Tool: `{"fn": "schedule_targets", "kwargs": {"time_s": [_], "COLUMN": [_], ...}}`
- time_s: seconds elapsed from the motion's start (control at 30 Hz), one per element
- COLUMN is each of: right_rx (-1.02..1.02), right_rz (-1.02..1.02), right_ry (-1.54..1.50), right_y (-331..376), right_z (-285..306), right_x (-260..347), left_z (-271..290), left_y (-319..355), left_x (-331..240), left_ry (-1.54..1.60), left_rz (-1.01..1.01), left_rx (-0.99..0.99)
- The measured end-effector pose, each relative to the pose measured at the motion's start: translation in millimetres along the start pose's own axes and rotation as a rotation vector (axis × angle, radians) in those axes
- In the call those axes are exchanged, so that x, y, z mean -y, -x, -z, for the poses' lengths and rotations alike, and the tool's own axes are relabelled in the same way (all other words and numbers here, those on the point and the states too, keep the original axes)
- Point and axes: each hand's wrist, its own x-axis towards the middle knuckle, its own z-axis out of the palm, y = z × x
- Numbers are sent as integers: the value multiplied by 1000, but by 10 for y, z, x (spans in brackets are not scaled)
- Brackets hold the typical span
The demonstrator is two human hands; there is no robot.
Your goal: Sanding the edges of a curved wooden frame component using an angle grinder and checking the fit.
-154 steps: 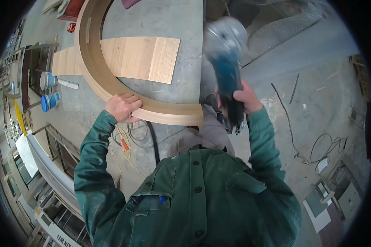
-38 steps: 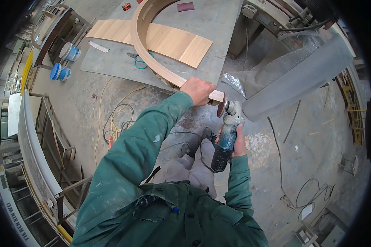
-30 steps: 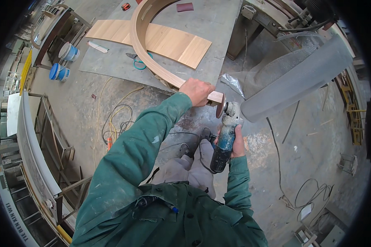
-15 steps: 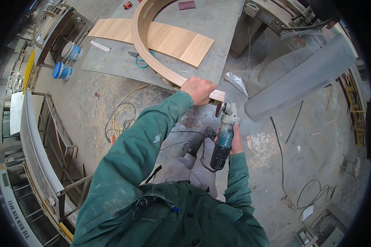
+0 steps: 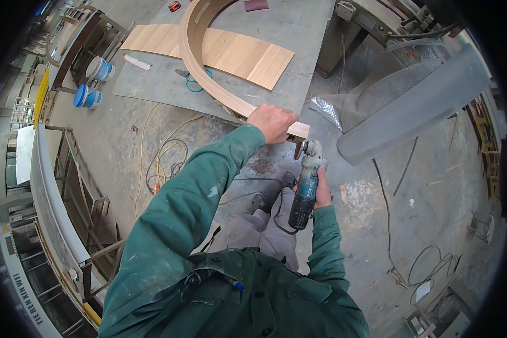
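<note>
A curved wooden piece [image 5: 212, 85] arcs over the grey worktable, its near end sticking out past the table's edge. My left hand [image 5: 272, 123] is closed over that piece close to its end. In my right hand [image 5: 323, 188] is an angle grinder [image 5: 307, 186], gripped round its body with the head pointing up. The brown disc [image 5: 298, 150] on the grinder's head sits at the underside of the wood's end; whether it touches I cannot tell. My right fingers are partly hidden behind the tool. A power cord hangs from the grinder's lower end.
On the grey worktable [image 5: 152, 84] lie a flat wooden panel [image 5: 248, 59], teal-handled scissors [image 5: 194, 84] and a dark red sheet [image 5: 256, 5]. A large roll of bubble wrap [image 5: 417, 107] is at right. Blue and white buckets [image 5: 87, 97] stand left. Cables [image 5: 166, 160] trail over the floor.
Hands, grinder and curved wood hold nearly the same places. The whole view has shifted very slightly.
</note>
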Motion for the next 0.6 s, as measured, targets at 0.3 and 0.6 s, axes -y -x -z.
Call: {"fn": "schedule_targets", "kwargs": {"time_s": [0.3,0.6], "right_rx": [-37,-7], "right_rz": [-29,16], "right_ry": [-75,-143], "right_y": [-55,9], "right_z": [4,-22], "right_x": [-19,55], "left_z": [9,23], "left_y": [6,-19], "left_x": [-8,-36], "left_ry": [3,-46], "left_rz": [-10,-4], "left_rx": [-26,13]}}
